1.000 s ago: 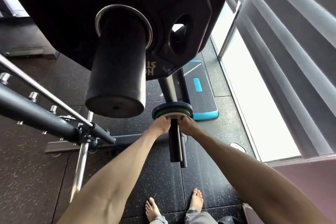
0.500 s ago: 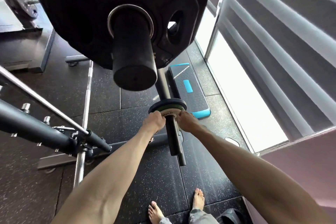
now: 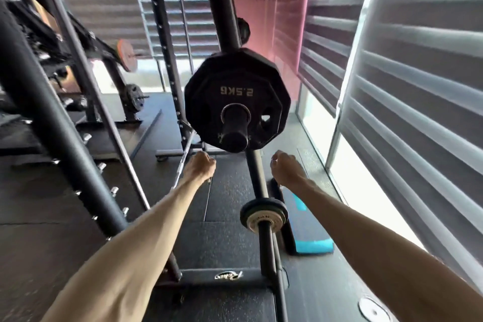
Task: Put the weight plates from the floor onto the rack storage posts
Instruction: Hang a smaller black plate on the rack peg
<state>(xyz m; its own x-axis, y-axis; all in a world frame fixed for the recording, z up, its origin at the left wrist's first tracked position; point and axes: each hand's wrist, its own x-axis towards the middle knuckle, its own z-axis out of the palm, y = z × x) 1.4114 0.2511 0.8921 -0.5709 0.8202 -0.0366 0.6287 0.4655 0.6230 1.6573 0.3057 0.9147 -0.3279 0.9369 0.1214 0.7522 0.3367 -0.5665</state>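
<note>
A black 2.5 kg weight plate hangs on the upper storage post of the black rack. On the lower post sits a small stack of plates, its front one pale with a dark rim. My left hand and my right hand hover in the air between the two posts, fingers loosely curled, holding nothing. Both hands are apart from the plates. One small silver plate lies on the floor at the bottom right.
The rack's uprights and slanted black bar stand ahead and to the left. A blue step platform lies on the floor behind the lower post. Window blinds line the right side. Other gym machines stand at the back left.
Both hands have let go of the small plate on the lower post and risen away from it. The view has tilted up and back from the rack.
</note>
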